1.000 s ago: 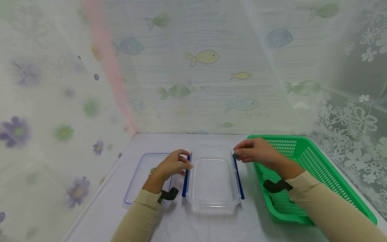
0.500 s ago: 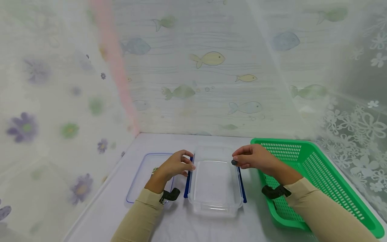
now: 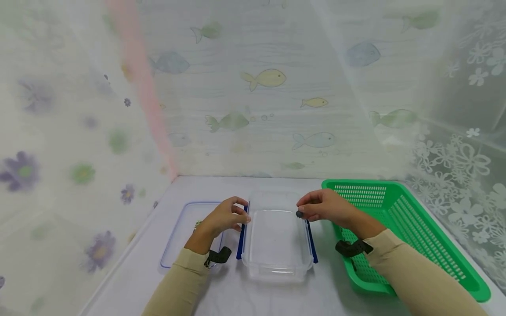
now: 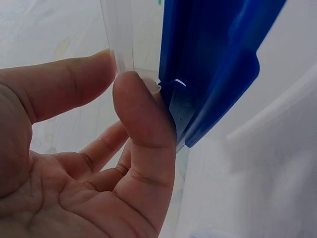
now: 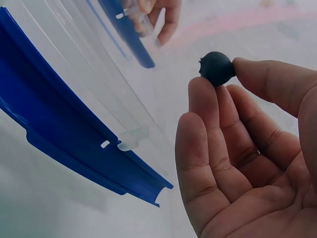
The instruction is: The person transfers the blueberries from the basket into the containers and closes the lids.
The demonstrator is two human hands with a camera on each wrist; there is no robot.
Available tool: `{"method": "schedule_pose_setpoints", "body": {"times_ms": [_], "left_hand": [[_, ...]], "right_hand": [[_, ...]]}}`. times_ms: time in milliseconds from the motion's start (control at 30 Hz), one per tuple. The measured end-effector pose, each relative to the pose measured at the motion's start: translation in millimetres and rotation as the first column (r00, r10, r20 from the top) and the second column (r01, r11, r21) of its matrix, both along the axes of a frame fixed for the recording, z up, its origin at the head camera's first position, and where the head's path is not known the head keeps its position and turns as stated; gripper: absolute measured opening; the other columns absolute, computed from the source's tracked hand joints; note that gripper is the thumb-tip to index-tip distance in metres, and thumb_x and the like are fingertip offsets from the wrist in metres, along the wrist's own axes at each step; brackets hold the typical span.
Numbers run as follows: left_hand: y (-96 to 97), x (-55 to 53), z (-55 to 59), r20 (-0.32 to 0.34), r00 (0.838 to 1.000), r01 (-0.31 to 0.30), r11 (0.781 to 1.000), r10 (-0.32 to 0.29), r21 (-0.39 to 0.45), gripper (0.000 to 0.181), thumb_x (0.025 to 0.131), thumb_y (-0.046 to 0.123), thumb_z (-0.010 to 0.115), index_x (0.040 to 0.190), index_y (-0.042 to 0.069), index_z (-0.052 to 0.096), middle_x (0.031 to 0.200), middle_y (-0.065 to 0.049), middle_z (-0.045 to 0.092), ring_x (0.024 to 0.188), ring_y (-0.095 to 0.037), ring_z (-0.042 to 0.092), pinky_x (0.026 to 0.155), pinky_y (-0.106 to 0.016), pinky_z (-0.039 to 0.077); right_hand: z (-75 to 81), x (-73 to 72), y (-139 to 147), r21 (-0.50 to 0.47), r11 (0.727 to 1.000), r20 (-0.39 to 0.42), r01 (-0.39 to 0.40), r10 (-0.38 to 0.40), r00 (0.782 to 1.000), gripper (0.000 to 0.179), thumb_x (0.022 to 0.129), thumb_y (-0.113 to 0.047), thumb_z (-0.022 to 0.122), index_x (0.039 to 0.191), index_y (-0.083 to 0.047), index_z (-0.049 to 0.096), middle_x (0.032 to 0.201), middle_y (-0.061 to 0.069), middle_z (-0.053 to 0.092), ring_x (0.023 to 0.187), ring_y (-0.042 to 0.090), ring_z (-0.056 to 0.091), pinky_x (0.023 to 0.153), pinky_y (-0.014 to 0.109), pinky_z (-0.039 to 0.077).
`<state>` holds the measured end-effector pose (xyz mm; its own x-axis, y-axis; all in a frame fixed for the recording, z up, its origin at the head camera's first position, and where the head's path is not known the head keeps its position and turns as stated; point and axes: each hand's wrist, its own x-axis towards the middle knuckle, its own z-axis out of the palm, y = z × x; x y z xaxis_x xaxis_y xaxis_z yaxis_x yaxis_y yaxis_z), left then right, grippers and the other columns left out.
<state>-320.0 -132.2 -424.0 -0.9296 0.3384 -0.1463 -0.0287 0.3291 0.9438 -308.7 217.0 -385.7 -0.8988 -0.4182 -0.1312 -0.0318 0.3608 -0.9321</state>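
Observation:
A clear plastic food container (image 3: 276,265) with blue side latches stands in the middle of the white table. My left hand (image 3: 227,214) holds its left side; in the left wrist view the thumb and curled index finger are at the clear rim, beside the blue latch (image 4: 208,64). Above the far right rim, my right hand (image 3: 330,208) pinches a blueberry (image 5: 216,68) between thumb and fingertips. The berry is dark, round and has a small crown. The right-hand blue latch (image 5: 64,109) hangs outward and down.
A clear lid with a bluish edge (image 3: 168,243) lies left of the container, partly behind the left forearm. On the right is a green perforated basket (image 3: 423,228), with dark bits near its left wall. Patterned sheets (image 3: 265,123) enclose the table.
My right hand has come slightly left and nearer with the blueberry, from beside the right rim to over the container's edge. The left hand keeps its place on the left side.

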Motion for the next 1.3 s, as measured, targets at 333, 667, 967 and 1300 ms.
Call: {"method": "schedule_pose_setpoints", "body": {"times_ms": [333, 667, 967, 1300], "left_hand": [[0.6, 1.7, 0.1, 0.016, 1.000, -0.003, 1.000, 0.002, 0.011, 0.055, 0.089, 0.010, 0.080, 0.138, 0.006, 0.055, 0.107, -0.014, 0.063, 0.085, -0.023, 0.066, 0.070, -0.035, 0.061], [0.5, -1.3, 0.1, 0.013, 1.000, -0.001, 1.000, 0.001, -0.015, 0.057, 0.090, 0.013, 0.080, 0.141, 0.005, 0.053, 0.110, -0.015, 0.063, 0.087, -0.024, 0.066, 0.072, -0.036, 0.062], [1.5, -1.0, 1.3, 0.020, 1.000, 0.000, 1.000, 0.000, -0.008, 0.056, 0.090, 0.012, 0.080, 0.139, 0.005, 0.054, 0.110, -0.014, 0.063, 0.087, -0.023, 0.067, 0.072, -0.035, 0.063], [-0.8, -3.5, -1.1, 0.027, 1.000, -0.006, 1.000, 0.006, -0.010, 0.055, 0.090, 0.013, 0.080, 0.138, 0.006, 0.054, 0.111, -0.014, 0.063, 0.088, -0.023, 0.067, 0.072, -0.035, 0.062]], "right_hand": [[-4.3, 0.9, -0.8, -0.007, 1.000, 0.003, 0.003, -0.003, 1.000, 0.032, 0.096, -0.026, 0.076, 0.118, -0.004, 0.071, 0.109, 0.013, 0.075, 0.104, 0.033, 0.074, 0.090, 0.041, 0.063], [-5.3, 0.3, 0.3, -0.022, 0.999, -0.014, -0.025, 0.025, 1.000, 0.033, 0.096, -0.025, 0.076, 0.118, -0.002, 0.070, 0.110, 0.014, 0.075, 0.105, 0.035, 0.074, 0.089, 0.040, 0.063], [-2.6, 2.5, -0.3, -0.018, 1.000, -0.020, -0.017, 0.017, 1.000, 0.032, 0.095, -0.024, 0.077, 0.118, -0.002, 0.071, 0.107, 0.012, 0.075, 0.106, 0.036, 0.073, 0.091, 0.042, 0.062], [-2.0, -1.2, 1.0, -0.032, 0.999, -0.020, 0.003, -0.003, 1.000, 0.034, 0.095, -0.025, 0.077, 0.119, -0.002, 0.070, 0.109, 0.013, 0.073, 0.108, 0.039, 0.071, 0.093, 0.043, 0.062]]}}
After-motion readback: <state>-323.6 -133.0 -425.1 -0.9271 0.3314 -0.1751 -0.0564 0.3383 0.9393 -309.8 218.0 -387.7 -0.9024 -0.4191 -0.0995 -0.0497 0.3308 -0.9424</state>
